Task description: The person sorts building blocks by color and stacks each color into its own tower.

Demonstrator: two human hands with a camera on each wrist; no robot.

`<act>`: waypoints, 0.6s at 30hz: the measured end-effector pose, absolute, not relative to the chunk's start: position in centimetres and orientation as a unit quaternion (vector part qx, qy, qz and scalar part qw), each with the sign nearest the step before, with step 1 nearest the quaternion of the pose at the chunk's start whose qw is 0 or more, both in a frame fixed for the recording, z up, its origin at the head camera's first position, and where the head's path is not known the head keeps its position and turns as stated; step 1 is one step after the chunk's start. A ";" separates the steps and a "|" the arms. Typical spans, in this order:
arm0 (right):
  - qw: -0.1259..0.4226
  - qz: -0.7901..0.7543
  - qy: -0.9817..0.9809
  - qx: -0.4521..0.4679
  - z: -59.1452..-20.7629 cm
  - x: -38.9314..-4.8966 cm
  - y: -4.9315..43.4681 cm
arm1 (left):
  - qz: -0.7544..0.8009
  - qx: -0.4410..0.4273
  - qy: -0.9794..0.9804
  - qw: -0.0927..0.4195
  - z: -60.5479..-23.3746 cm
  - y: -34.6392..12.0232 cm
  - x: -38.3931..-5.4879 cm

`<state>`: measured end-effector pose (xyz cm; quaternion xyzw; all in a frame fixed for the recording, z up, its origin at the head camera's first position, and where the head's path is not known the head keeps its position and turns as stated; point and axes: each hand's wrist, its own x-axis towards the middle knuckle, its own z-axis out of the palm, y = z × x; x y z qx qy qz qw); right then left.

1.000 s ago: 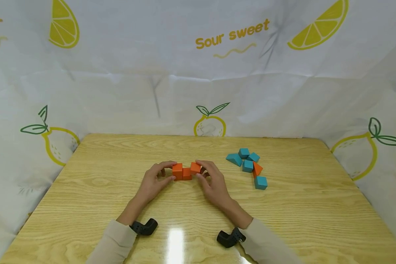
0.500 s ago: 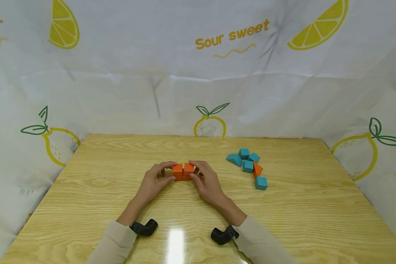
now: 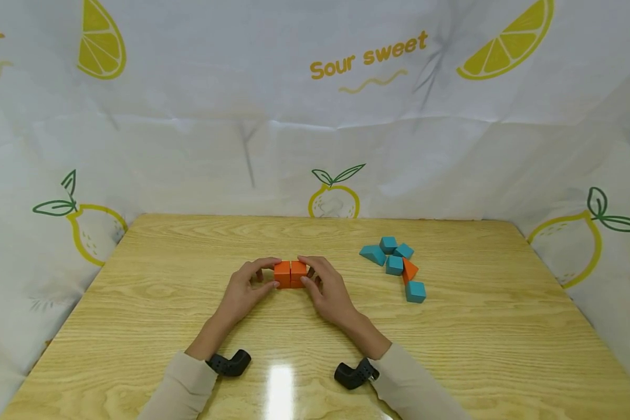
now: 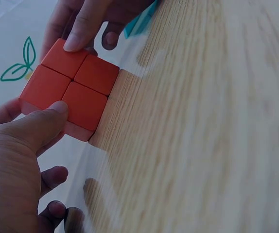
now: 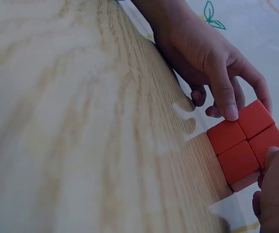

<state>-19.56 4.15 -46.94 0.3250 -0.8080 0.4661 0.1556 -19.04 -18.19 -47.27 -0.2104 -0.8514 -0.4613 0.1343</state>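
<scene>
Two orange cubes stacked on the left (image 3: pixel 282 279) and two on the right (image 3: pixel 298 278) stand side by side as a two-by-two wall on the wooden table. My left hand (image 3: pixel 244 291) pinches the left stack, its thumb on the near face around the seam between the lower cube (image 4: pixel 86 108) and the upper cube (image 4: pixel 44 86). With thumb and fingertips, my right hand (image 3: pixel 328 293) pinches the upper right cube (image 5: pixel 264 142), which sits on the lower right cube (image 5: pixel 238 160). Only a thin seam shows between the stacks. The cubes' far faces are hidden.
To the right lie several blue blocks: cubes such as the near one (image 3: pixel 415 291) and a wedge (image 3: pixel 373 254). An orange triangular block (image 3: pixel 409 269) lies among them. A white lemon-print cloth (image 3: pixel 215 163) hangs behind the table (image 3: pixel 478 326).
My right hand has moved left with its orange cube, from beside the left stack's top to above the lower right cube, then down onto it. The left hand has stayed put.
</scene>
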 end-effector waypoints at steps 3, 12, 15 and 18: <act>0.158 0.465 -0.809 0.324 -47.0 -19.6 4.1 | -0.462 -0.208 -0.852 0.131 -47.3 -18.2 -19.1; 0.151 0.465 -0.812 0.321 -47.1 -19.7 4.1 | -0.465 -0.207 -0.851 0.130 -47.2 -18.2 -19.0; 0.152 0.464 -0.812 0.321 -47.1 -19.7 4.1 | -0.466 -0.207 -0.851 0.129 -47.2 -18.2 -19.1; 0.150 0.464 -0.812 0.321 -47.1 -19.7 4.1 | -0.467 -0.206 -0.851 0.128 -47.3 -18.2 -19.1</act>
